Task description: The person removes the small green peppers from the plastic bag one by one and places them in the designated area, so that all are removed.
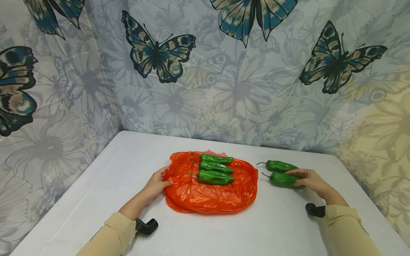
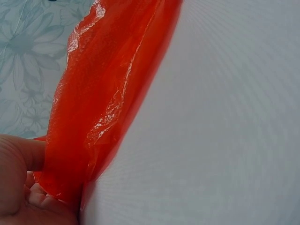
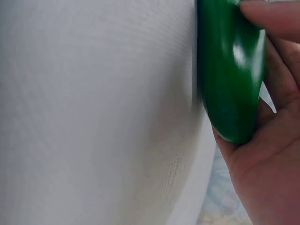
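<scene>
One bag (image 1: 211, 200), under three peppers (image 1: 216, 166), was pinched at its edge by the left hand (image 1: 157, 183); to its right a pepper (image 1: 281, 180) was gripped by the right hand (image 1: 309, 179), another pepper (image 1: 279, 165) just beyond; a light grip and steadied bag were judged best

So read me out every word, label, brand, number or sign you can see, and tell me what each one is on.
None readable: no text shows on the red bag, the green peppers, the white table or the butterfly backdrop.
Faint marks on the right sleeve: too small to tell whether they are lettering.
</scene>
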Action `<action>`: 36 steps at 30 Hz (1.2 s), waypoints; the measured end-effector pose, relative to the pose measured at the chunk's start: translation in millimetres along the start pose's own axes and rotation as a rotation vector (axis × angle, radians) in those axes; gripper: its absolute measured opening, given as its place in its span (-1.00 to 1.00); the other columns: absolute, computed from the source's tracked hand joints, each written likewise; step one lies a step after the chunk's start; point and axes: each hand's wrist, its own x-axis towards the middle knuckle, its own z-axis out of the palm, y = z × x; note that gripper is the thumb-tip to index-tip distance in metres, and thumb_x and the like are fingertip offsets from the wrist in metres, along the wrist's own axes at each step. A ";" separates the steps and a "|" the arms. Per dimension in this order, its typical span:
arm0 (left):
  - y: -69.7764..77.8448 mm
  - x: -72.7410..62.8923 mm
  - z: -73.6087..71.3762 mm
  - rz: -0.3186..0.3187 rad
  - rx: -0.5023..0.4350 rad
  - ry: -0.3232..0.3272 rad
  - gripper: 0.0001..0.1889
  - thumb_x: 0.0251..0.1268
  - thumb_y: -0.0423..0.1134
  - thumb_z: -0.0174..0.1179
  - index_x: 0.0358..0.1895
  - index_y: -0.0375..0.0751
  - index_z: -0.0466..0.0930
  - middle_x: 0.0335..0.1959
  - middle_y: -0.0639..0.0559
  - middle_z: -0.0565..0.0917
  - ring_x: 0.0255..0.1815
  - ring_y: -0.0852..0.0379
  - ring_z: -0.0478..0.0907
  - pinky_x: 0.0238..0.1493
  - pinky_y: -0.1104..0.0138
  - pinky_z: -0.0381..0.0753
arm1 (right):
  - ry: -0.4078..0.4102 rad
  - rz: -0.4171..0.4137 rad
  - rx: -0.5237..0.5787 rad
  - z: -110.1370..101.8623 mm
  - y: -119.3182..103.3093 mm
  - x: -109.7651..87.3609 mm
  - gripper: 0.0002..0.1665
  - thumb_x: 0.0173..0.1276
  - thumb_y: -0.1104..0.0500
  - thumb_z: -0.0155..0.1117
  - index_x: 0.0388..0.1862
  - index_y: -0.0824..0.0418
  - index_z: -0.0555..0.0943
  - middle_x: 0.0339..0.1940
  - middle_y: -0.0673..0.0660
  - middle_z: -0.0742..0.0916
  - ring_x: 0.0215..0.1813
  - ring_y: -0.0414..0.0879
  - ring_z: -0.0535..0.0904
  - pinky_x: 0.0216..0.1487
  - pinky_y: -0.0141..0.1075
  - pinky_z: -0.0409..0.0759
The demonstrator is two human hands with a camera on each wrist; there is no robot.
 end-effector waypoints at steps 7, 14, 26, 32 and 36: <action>-0.1 -0.1 -0.4 -0.002 0.001 -0.003 -0.32 0.15 -0.56 0.04 0.39 -0.36 0.09 0.35 -0.32 0.30 0.33 -0.16 0.30 0.29 0.07 0.37 | -0.014 0.008 -0.006 -0.5 -1.0 0.5 -0.35 0.10 0.30 0.25 0.21 0.47 0.40 0.30 0.49 0.38 0.35 0.40 0.14 0.14 0.00 0.40; 1.6 -1.3 -0.2 -0.005 0.004 -0.004 -0.31 0.15 -0.56 0.03 0.40 -0.37 0.07 0.35 -0.32 0.29 0.33 -0.16 0.29 0.30 0.07 0.36 | -0.013 0.006 0.001 -0.1 -1.4 0.4 -0.34 0.11 0.30 0.24 0.23 0.47 0.38 0.32 0.50 0.34 0.36 0.43 0.09 0.18 0.11 0.35; 0.7 -0.1 0.2 -0.004 0.003 -0.005 -0.32 0.15 -0.56 0.03 0.40 -0.36 0.08 0.35 -0.31 0.30 0.32 -0.16 0.30 0.28 0.08 0.39 | 0.006 -0.019 -0.034 -1.1 -2.2 -1.3 -0.35 0.11 0.29 0.24 0.22 0.45 0.41 0.29 0.47 0.40 0.35 0.41 0.14 -0.06 -0.46 0.41; -0.1 -0.7 -0.5 -0.007 0.001 -0.008 -0.31 0.15 -0.57 0.03 0.40 -0.37 0.06 0.36 -0.32 0.28 0.35 -0.18 0.26 0.30 0.06 0.36 | 0.003 -0.039 -0.018 -1.6 -2.9 -2.6 -0.35 0.09 0.31 0.24 0.22 0.46 0.40 0.28 0.47 0.42 0.35 0.42 0.13 -0.15 -0.59 0.37; -0.5 -0.4 -0.6 -0.001 -0.006 -0.013 -0.31 0.15 -0.57 0.03 0.40 -0.37 0.06 0.36 -0.33 0.27 0.35 -0.18 0.27 0.29 0.07 0.37 | 0.012 -0.051 -0.032 -3.0 -3.7 -3.7 -0.36 0.11 0.29 0.24 0.22 0.41 0.42 0.25 0.37 0.49 0.36 0.33 0.17 -0.13 -0.61 0.37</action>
